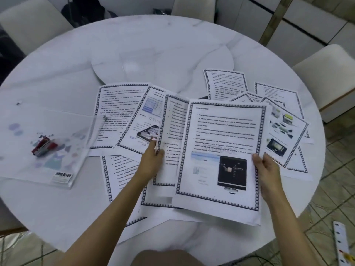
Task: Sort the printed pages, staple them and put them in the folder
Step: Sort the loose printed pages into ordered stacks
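Observation:
Several printed pages with dark patterned borders lie scattered over the round white table (pixel 172 45). My right hand (pixel 266 169) grips the right edge of a page with a black monitor picture (pixel 221 150), held above the others. My left hand (pixel 153 160) pinches the left edge of another text page (pixel 172 120) partly tucked behind it. A clear plastic folder (pixel 44 146) lies flat at the left. A red stapler (pixel 43 147) shows through the folder; whether it is inside or under it I cannot tell.
More pages lie at the back right (pixel 224 83) and right (pixel 282 127), some with photos. A raised round turntable (pixel 161 60) sits mid-table. Pale chairs (pixel 330 73) ring the table. A ruler-like strip (pixel 342 244) lies on the tiled floor at the lower right.

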`<state>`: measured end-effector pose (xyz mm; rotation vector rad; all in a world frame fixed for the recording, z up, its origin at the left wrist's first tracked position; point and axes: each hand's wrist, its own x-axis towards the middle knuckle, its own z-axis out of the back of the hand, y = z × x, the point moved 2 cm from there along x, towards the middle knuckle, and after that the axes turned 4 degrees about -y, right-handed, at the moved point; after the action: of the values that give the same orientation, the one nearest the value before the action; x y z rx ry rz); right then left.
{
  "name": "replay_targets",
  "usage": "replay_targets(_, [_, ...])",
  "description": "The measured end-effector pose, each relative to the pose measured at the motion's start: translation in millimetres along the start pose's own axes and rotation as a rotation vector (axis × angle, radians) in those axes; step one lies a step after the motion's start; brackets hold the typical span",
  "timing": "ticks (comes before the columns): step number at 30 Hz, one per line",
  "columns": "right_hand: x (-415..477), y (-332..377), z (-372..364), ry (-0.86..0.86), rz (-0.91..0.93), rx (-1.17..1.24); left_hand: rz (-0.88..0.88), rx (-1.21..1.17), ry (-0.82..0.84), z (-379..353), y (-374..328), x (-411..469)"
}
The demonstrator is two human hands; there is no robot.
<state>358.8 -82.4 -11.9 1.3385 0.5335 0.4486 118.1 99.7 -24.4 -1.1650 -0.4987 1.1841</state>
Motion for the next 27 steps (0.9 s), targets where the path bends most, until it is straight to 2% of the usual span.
replay_targets(6, [-5, 1, -41, 0.09, 0.003, -0.076, 0.132, -0.206, 0.01, 1, 24, -23])
replay_targets(12, [-14, -15, -74, 0.137, -0.032, -0.151, 0.172, -0.297, -0.039, 7, 30, -40])
replay_targets(15, [-17, -17, -82, 0.151, -0.036, -0.184, 0.133, -0.33, -0.074, 13, 26, -47])
replay_targets(19, [-23, -15, -89, 0.15, 0.001, -0.237, 0.047, -0.207, -0.095, 19, 29, -48])
replay_targets(23, [-23, -20, -90, 0.114, 0.043, -0.323, -0.033, -0.2, -0.077, 26, 30, -49])
replay_targets(27, [-20, -19, -88, 0.115, 0.026, -0.26, -0.144, -0.258, -0.052, 31, 17, -53])
